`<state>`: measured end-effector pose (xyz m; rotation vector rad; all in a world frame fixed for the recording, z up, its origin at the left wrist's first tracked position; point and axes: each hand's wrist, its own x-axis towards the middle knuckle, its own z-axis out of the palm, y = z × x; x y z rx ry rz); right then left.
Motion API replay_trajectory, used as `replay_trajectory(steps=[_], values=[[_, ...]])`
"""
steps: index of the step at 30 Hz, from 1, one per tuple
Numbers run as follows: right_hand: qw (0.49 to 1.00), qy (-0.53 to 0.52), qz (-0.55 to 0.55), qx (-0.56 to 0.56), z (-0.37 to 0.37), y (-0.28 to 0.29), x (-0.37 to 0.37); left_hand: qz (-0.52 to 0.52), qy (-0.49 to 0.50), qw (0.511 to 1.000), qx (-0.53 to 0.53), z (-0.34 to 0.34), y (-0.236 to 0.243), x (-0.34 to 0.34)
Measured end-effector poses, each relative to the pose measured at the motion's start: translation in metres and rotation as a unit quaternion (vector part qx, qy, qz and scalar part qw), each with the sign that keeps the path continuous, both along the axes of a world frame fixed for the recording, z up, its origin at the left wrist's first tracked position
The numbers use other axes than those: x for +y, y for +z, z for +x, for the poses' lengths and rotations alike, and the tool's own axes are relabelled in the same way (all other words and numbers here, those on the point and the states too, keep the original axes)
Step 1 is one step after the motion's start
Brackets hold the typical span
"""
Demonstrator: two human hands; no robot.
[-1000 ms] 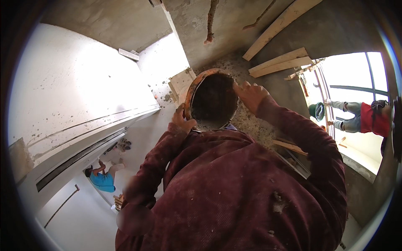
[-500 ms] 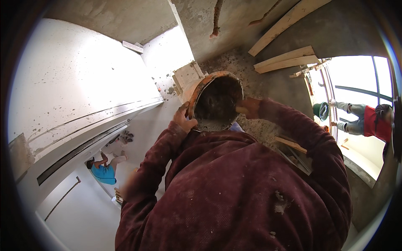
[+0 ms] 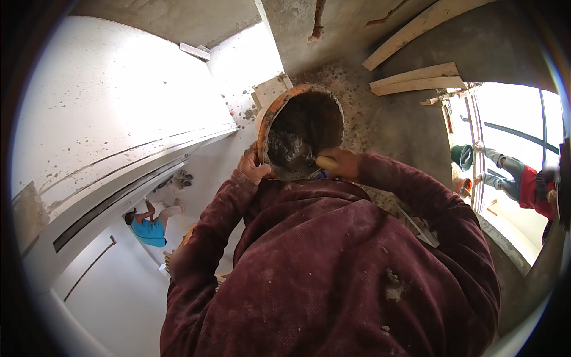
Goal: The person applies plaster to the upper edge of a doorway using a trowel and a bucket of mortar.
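Observation:
An orange bucket (image 3: 266, 117) with wet grey mortar (image 3: 290, 156) inside is held up in front of me, its mouth facing the camera. My left hand (image 3: 252, 168) grips the bucket's lower left rim. My right hand (image 3: 340, 164) is closed around a pale wooden tool handle (image 3: 325, 162) at the bucket's lower right edge; the tool's blade reaches into the mortar and is mostly hidden. My dark red sleeves and chest fill the lower picture.
Wooden planks (image 3: 416, 78) lean on the grey concrete above right. A white wall (image 3: 119, 107) runs along the left. A person in a blue top (image 3: 148, 229) is far below left. Another person in red (image 3: 531, 185) stands by a green bucket (image 3: 462, 156) at the right opening.
My right hand has come off the bucket's upper right rim and dropped to its lower edge with the tool. The bucket has tipped, and its mortar now shows.

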<state>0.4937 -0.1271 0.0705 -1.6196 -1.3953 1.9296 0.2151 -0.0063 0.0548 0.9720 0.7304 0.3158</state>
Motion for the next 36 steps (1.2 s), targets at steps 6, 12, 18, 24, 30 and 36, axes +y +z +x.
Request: replay_trajectory(steps=[6,12,18,24,30,36], values=[[0.955,-0.101,-0.175,0.218,-0.005,0.01,0.017,0.053,0.03,0.998,0.019,0.004,0.0,-0.001],[0.717,-0.324,-0.374,0.491,0.002,-0.001,-0.008,0.078,0.014,0.989,0.123,0.007,0.008,-0.006],[0.798,-0.304,-0.331,0.402,0.037,0.022,-0.024,0.132,-0.034,0.982,0.132,0.025,-0.006,-0.004],[0.979,-0.035,0.165,-0.112,0.037,0.012,-0.031,0.19,0.007,0.968,0.163,0.038,-0.006,0.0],[0.911,0.142,0.079,-0.379,0.02,0.058,-0.002,0.183,-0.044,0.963,0.194,0.034,-0.013,0.002],[0.84,0.231,0.147,-0.468,0.054,0.105,-0.011,0.174,-0.073,0.951,0.246,0.048,0.024,0.004]])
